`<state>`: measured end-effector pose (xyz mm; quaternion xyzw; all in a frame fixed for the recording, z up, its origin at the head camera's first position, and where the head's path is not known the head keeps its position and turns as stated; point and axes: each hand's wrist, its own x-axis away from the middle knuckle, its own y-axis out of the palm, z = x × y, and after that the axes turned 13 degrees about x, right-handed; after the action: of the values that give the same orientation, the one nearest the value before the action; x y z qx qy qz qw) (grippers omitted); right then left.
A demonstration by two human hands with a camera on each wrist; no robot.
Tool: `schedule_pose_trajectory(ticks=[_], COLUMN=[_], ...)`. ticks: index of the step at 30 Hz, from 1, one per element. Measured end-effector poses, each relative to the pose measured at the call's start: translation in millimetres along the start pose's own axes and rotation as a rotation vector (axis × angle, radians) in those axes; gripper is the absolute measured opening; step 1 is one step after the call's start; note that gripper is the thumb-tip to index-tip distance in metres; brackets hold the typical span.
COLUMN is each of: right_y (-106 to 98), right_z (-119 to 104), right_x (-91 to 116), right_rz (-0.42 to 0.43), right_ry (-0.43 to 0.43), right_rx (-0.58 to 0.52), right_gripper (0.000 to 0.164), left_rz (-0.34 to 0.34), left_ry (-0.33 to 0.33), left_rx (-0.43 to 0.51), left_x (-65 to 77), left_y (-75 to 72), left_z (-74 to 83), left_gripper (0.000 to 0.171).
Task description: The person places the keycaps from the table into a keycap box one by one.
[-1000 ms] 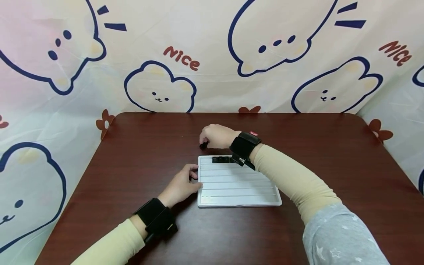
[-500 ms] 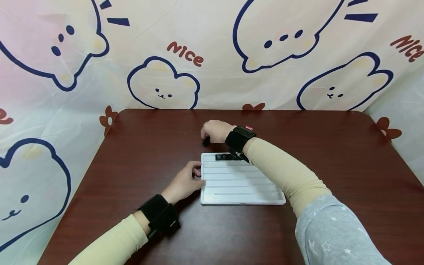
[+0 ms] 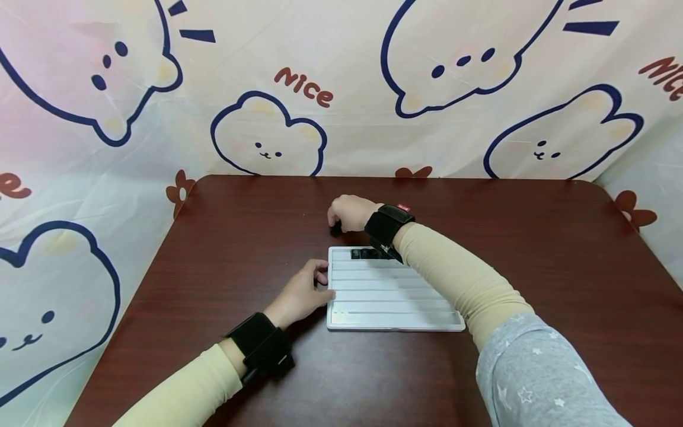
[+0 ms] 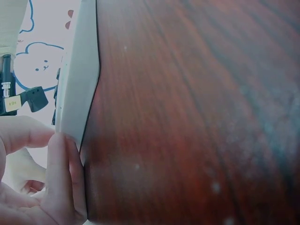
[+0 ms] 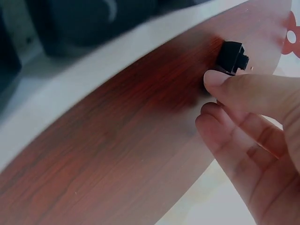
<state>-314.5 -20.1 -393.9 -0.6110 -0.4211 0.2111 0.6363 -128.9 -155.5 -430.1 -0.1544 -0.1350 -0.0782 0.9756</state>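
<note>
A white tray with horizontal ridges (image 3: pixel 395 302) lies on the table, with several black keycaps (image 3: pixel 365 254) in its top row. My left hand (image 3: pixel 301 293) holds the tray's left edge, thumb on the top and curled fingers against the side; the left wrist view has those fingers at the tray's edge (image 4: pixel 77 70). Beyond the tray's far edge, my right hand (image 3: pixel 354 212) pinches a small black keycap (image 3: pixel 335 229) between thumb and fingers. In the right wrist view this keycap (image 5: pixel 229 57) is tilted, a short stem sticking out. My right wrist hides part of the keycap row.
The dark brown table (image 3: pixel 256 219) stretches around the tray on every side. A patterned cloth (image 3: pixel 352 142) hangs behind it. Black straps with devices (image 3: pixel 264 347) sit on both wrists. My right forearm (image 3: pixel 464 279) crosses over the tray's right part.
The head view has shifted a little, so everything sits slightly further right. Around the keycap and the tray, both hands keep nearly the same hold and place.
</note>
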Motion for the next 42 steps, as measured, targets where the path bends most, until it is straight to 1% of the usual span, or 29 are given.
schedule_pose_trajectory(ticks=[4,9,16,23,28,32,37,42], right_y=[1.4,4.2,2.5,5.5,9.8,11.1,10.8,12.9], right_z=[1.1,6.0,15.7,29.1,36.3,36.8,34.1,32.6], right_x=[1.1,3.4,16.1,30.4,38.5,44.7,50.7,54.9], right_rz=[0.004,0.049,0.083,0.156,0.195,0.194,0.186,0.154], right_ry=[0.008,0.005,0.022,0.011,0.011,0.024,0.032,0.046], right_rx=[-0.001,-0.019,-0.094,-0.239,-0.348,-0.447,-0.543,-0.596], right_gripper=[0.020,0.013,0.015,0.016,0.016,0.017,0.017,0.026], left_rz=[0.001,0.008,0.011,0.016,0.015,0.017,0.020,0.012], left_ry=[-0.002,-0.004,0.000,0.016,0.011,0.006,0.007,0.001], left_rx=[-0.001,-0.008,-0.004,0.009,0.014,0.010,0.005,0.009], left_x=[0.0,0.0,-0.4,1.3,2.1,2.5,2.0,1.2], left_y=[0.8,1.9,2.4,2.6,2.3,1.9,1.9,2.3], left_z=[-0.4,-1.4,-2.0,-1.8,-0.4,0.1,0.3,-0.3], left_gripper=[0.058,0.059,0.058,0.057,0.058,0.058,0.058,0.058])
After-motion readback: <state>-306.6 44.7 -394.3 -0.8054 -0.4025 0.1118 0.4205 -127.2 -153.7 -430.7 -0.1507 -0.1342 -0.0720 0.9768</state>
